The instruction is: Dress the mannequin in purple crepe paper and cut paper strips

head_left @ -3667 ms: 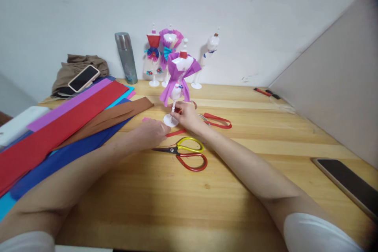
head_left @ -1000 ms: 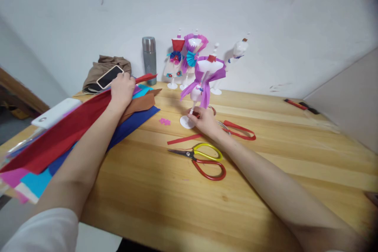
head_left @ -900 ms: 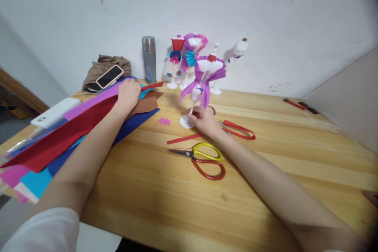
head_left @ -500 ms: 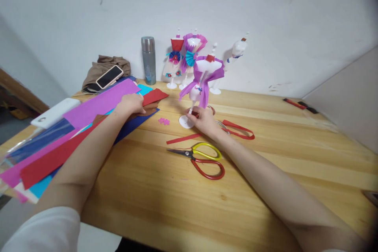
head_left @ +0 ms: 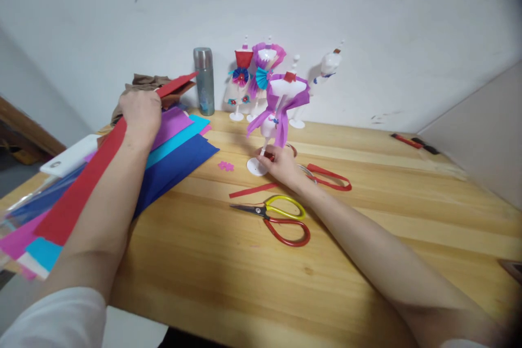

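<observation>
At the left my left hand (head_left: pixel 141 114) is closed on red paper (head_left: pixel 87 190) and brown paper (head_left: pixel 179 93), raised over a pile of purple, light blue and dark blue paper (head_left: pixel 179 166). My right hand (head_left: pixel 279 163) has its fingers closed round the lower stem of a small white mannequin (head_left: pixel 289 88) dressed in purple paper, just above its round base. Below the right hand lie scissors (head_left: pixel 259 210) with one yellow and one red handle. A red strip (head_left: pixel 253 190) runs beside them. Pink flower cut-outs (head_left: pixel 225 166) lie left of the mannequin's base.
Against the wall stand a grey flask (head_left: pixel 204 84), two dressed mannequins (head_left: pixel 243 87) and another white one (head_left: pixel 330 63). A brown cloth (head_left: pixel 144 82) lies behind my left hand, and a white device (head_left: pixel 67 155) at the left. A red and black tool (head_left: pixel 414 143) is at the back right.
My left hand has lifted the red and brown paper up and to the left, uncovering more of the light blue and dark blue sheets. My right hand stays on the mannequin's stem.
</observation>
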`<act>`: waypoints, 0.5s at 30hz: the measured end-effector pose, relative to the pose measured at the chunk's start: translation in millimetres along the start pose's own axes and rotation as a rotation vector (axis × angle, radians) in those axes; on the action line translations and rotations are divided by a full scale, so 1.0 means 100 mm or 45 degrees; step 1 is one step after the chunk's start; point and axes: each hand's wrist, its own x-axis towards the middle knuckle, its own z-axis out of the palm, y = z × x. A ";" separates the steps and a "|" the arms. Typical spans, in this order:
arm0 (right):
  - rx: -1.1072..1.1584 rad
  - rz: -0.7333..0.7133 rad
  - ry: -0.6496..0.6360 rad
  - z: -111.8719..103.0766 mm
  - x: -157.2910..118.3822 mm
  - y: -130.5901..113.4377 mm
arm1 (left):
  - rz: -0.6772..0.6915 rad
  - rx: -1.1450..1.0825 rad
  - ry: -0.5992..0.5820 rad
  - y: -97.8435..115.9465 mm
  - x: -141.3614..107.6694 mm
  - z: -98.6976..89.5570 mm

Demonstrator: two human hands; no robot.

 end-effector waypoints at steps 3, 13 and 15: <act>-0.001 -0.001 0.012 -0.01 0.00 -0.01 | 0.128 0.038 -0.129 -0.06 0.03 0.25; 0.013 -0.006 0.021 0.00 -0.01 0.01 | 0.365 -0.061 -0.365 0.05 0.16 0.67; 0.013 -0.014 0.018 0.00 -0.01 0.01 | 0.350 -0.087 -0.451 0.11 0.14 0.71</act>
